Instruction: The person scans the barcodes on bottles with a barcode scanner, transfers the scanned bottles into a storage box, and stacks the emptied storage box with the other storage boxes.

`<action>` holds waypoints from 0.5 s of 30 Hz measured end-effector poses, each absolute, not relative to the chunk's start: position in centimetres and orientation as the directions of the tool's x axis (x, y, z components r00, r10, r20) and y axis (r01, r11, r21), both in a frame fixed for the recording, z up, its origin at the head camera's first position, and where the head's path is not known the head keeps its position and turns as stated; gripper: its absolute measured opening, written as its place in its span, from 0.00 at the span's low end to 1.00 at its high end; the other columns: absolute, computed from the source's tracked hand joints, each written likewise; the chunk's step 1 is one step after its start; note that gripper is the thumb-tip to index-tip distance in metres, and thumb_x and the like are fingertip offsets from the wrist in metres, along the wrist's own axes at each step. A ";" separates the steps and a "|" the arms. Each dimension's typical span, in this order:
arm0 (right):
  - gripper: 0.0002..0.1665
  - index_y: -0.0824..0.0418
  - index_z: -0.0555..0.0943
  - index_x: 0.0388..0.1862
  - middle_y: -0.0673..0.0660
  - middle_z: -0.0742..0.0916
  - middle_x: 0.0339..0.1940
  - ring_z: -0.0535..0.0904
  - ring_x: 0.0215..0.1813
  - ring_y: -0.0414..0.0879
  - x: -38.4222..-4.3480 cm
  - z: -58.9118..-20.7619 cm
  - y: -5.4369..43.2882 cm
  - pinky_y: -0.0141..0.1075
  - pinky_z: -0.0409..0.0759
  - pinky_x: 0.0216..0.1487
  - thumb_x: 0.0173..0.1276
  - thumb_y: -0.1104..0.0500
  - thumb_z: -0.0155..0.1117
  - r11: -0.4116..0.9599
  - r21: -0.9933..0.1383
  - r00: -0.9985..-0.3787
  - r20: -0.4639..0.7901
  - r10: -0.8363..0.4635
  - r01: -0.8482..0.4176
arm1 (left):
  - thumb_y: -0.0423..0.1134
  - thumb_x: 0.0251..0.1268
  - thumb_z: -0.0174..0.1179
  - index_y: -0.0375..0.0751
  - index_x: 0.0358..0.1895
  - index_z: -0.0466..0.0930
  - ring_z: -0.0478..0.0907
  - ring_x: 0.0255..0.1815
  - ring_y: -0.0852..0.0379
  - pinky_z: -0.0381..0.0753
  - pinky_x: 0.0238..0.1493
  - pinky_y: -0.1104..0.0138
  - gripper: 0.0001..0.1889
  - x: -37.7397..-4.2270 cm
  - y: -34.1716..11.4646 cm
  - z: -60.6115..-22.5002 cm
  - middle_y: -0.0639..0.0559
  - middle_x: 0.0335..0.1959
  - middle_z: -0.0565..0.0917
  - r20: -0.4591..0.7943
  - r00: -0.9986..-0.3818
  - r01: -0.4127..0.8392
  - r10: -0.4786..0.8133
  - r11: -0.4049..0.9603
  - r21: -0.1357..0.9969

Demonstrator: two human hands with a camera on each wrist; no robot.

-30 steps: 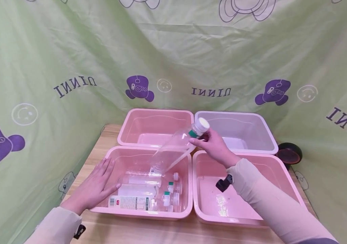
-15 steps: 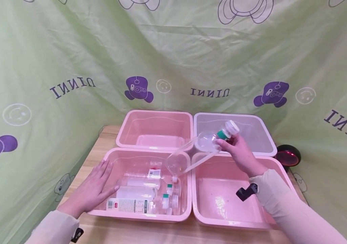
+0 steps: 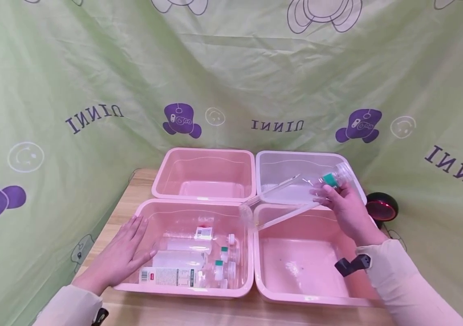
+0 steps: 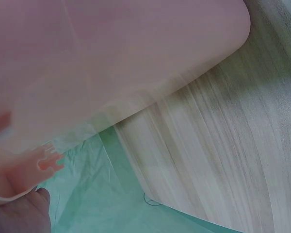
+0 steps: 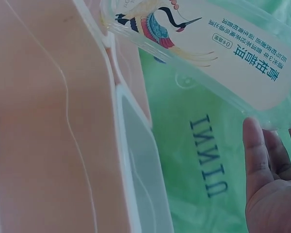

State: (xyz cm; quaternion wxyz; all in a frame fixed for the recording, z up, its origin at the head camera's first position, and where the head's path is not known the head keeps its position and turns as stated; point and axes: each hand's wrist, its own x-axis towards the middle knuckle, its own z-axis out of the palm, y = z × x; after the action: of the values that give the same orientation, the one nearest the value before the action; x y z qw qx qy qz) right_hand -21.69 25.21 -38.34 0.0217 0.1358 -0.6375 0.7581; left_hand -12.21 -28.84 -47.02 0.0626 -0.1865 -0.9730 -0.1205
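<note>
My right hand (image 3: pixel 353 215) holds a large clear plastic bottle (image 3: pixel 286 203) near its neck, below a whitish cap and a green band. The bottle tilts, its base low to the left above the rims where the tubs meet. A crane picture and printed characters show on its label (image 5: pixel 242 58) in the right wrist view. My left hand (image 3: pixel 119 253) rests with extended fingers on the left side of the front left pink tub (image 3: pixel 186 292). Inside that tub lie several clear bottles (image 3: pixel 168 276), on their sides. In the left wrist view only part of the hand (image 4: pixel 22 211) shows.
To the right stands another pink tub (image 3: pixel 300 271). Behind are a pink tub (image 3: pixel 204 174) and a whitish tub (image 3: pixel 286 158). A round black object (image 3: pixel 382 208) sits beside them at the right. Green printed cloth (image 3: pixel 231 68) surrounds the wooden table (image 3: pixel 150 312).
My right hand has carried the bottle rightward, from over the front left tub to over the tubs on the right. The left hand stays at the tub's side.
</note>
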 end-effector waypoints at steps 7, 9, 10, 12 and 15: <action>0.08 0.56 0.76 0.53 0.49 0.89 0.43 0.87 0.44 0.40 -21.5 -37.7 27.9 0.30 0.86 0.45 0.81 0.65 0.56 -0.323 -0.924 -0.972 0.232 -0.049 -0.204 | 0.56 0.77 0.56 0.24 0.79 0.53 0.46 0.82 0.33 0.25 0.78 0.71 0.44 -12.2 -28.9 -47.4 0.27 0.80 0.54 0.156 -0.926 0.371 0.344 0.904 0.211; 0.08 0.56 0.75 0.54 0.51 0.88 0.42 0.87 0.43 0.41 -21.6 -37.4 28.9 0.32 0.87 0.42 0.81 0.65 0.55 -0.392 -0.900 -0.976 0.215 -0.023 -0.189 | 0.56 0.76 0.56 0.24 0.79 0.54 0.47 0.82 0.32 0.25 0.78 0.71 0.44 -12.2 -28.9 -47.4 0.27 0.80 0.55 0.161 -0.925 0.374 0.345 0.904 0.209; 0.09 0.56 0.74 0.55 0.51 0.88 0.41 0.87 0.42 0.42 -21.6 -37.3 29.4 0.33 0.87 0.41 0.81 0.65 0.55 -0.433 -0.884 -0.979 0.202 -0.015 -0.176 | 0.56 0.76 0.56 0.24 0.79 0.54 0.47 0.82 0.32 0.25 0.78 0.71 0.44 -12.2 -28.9 -47.4 0.27 0.80 0.55 0.164 -0.924 0.376 0.347 0.903 0.208; 0.09 0.57 0.73 0.56 0.54 0.88 0.40 0.88 0.41 0.45 -21.5 -37.2 30.4 0.36 0.88 0.41 0.81 0.66 0.54 -0.514 -0.843 -0.983 0.186 0.000 -0.159 | 0.56 0.76 0.57 0.24 0.79 0.55 0.48 0.82 0.32 0.26 0.78 0.70 0.44 -12.2 -28.9 -47.3 0.27 0.80 0.55 0.167 -0.923 0.378 0.348 0.903 0.206; 0.10 0.58 0.71 0.57 0.57 0.88 0.39 0.89 0.40 0.49 -21.4 -37.3 31.7 0.40 0.89 0.41 0.82 0.66 0.53 -0.612 -0.778 -0.986 0.167 0.017 -0.143 | 0.56 0.76 0.57 0.24 0.79 0.54 0.48 0.81 0.32 0.27 0.79 0.69 0.44 -12.2 -28.9 -47.2 0.27 0.80 0.55 0.165 -0.923 0.378 0.349 0.903 0.204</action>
State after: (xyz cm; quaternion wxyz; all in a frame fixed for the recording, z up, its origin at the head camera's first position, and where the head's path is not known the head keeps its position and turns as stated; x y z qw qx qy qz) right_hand -21.41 31.75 -37.31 0.0448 0.0716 -0.4381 0.8949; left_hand -12.23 -28.89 -47.20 0.0625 -0.1865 -0.9735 -0.1169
